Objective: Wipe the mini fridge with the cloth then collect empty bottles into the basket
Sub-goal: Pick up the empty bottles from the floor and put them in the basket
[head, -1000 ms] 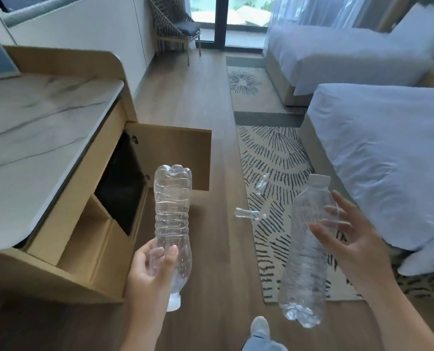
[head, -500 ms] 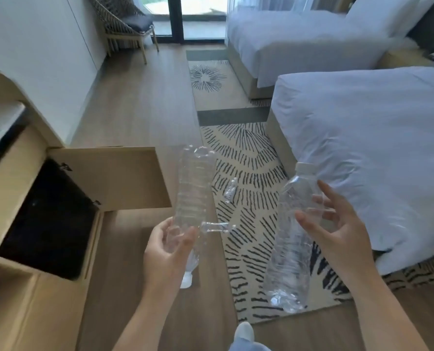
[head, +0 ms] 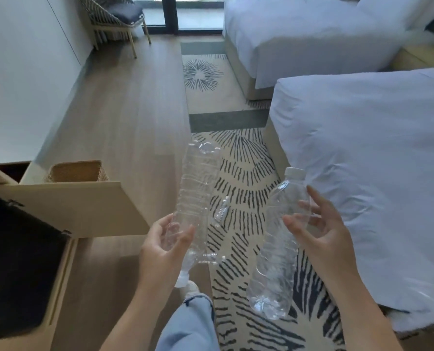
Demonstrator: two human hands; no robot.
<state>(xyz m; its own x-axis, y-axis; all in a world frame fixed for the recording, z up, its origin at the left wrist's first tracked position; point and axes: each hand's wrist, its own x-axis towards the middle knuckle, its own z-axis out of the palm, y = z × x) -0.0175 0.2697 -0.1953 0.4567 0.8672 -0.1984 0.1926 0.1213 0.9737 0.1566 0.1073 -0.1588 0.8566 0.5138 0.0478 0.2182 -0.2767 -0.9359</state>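
We are standing on the wood floor (head: 125, 117) with a clear bottle in each hand. Our left hand (head: 161, 245) is wrapping thumb and fingers around the neck end of an upturned bottle (head: 197, 198), its white cap pointing down toward our knee and its base tilting up and away. Our right hand (head: 322, 233) is cradling a second bottle (head: 278, 245) cap-up, thumb pressing the near side while the fingers are fanning loosely behind it. Two more small bottles are lying on the patterned rug (head: 246, 158): one (head: 222, 209) showing between the two held bottles, another (head: 211, 258) partly hidden behind the left bottle's neck. The woven basket (head: 78, 171) is sitting on the floor to the left, just beyond the top edge of the open cabinet door (head: 84, 206), which is jutting out into the walkway. The dark mini fridge (head: 16, 262) is filling the cabinet opening at lower left. The near bed (head: 367, 158) is hemming in the right side, its corner overhanging the rug edge. A strip of bare floor is running open between the door's free end and the rug, leading on toward the basket and the chair (head: 114, 19) by the window.
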